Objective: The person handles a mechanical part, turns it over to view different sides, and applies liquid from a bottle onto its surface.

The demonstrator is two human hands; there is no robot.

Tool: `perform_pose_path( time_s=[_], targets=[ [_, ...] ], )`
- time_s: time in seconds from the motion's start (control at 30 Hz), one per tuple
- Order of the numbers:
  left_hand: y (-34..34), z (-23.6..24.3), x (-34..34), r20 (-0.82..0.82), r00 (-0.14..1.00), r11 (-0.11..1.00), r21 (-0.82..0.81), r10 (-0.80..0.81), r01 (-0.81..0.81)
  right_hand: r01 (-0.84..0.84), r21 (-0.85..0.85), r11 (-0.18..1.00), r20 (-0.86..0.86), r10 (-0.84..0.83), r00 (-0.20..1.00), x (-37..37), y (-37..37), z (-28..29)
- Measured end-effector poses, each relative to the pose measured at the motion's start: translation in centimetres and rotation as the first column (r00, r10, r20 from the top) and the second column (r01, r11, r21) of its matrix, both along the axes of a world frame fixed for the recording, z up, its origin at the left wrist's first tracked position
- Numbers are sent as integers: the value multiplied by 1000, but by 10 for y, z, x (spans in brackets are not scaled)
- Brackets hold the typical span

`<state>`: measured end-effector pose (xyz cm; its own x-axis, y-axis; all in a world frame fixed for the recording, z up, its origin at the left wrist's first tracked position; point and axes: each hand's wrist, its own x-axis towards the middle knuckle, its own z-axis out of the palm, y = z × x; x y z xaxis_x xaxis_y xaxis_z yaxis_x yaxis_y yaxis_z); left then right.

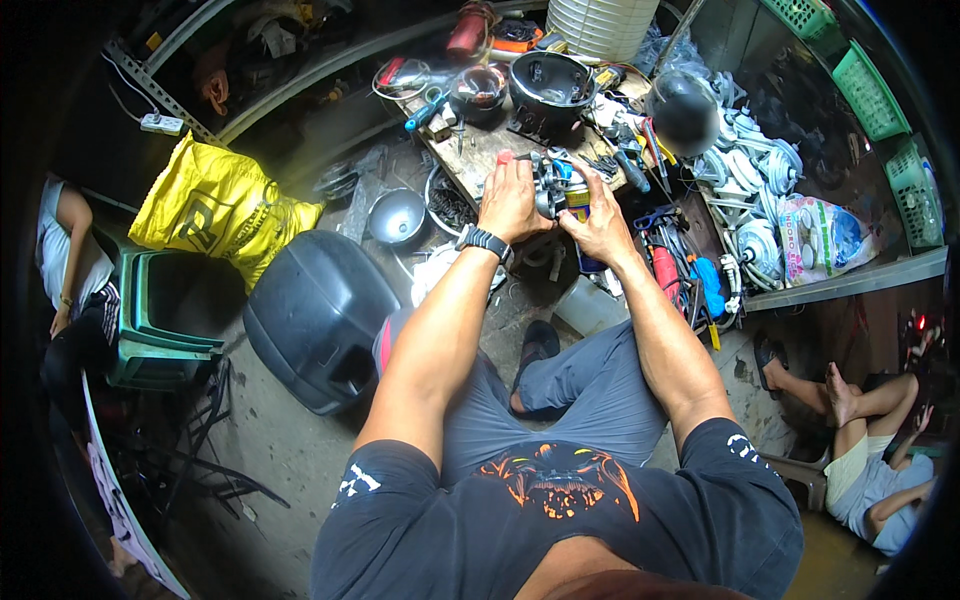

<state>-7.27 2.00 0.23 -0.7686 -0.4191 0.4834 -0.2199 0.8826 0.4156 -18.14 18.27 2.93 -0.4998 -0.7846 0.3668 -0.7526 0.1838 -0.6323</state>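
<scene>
Both arms reach forward to the near edge of a cluttered wooden workbench (pixel 468 165). Between the hands is a small grey metal part (pixel 547 188) with a rounded end; its exact kind I cannot make out. My left hand (pixel 508 203) is closed on its left side, fingers curled over it. My right hand (pixel 603 222) grips its right side, with thumb and forefinger on either end of it. Just beyond the right hand stands a blue and yellow can (pixel 577 200), partly hidden by the fingers. A dark pot-like housing (pixel 552 85) sits farther back on the bench.
Screwdrivers, pliers and cables crowd the bench and a tool box (pixel 672 275) at right. White fan parts (pixel 750 165) are heaped beyond. At left are a black top case (pixel 322 318), a yellow sack (pixel 215 205), a metal bowl (pixel 397 217) and green stools (pixel 160 320). Two people sit nearby.
</scene>
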Motion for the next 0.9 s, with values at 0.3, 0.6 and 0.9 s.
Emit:
perform_pose_path(
  time_s=[0.3,0.6,0.9],
  targets=[
    [-2,-1,-1,26,1000,999,33,-17,16,4,67,998,15,-5,1000,2,0,0],
    [-1,1,-2,68,998,997,72,-18,13,-42,122,992,-76,51,996,-9,-12,-4],
    [-3,1,-1,78,997,994,110,-22,13,-33,342,939,-195,106,975,-6,-25,21]
  ],
)
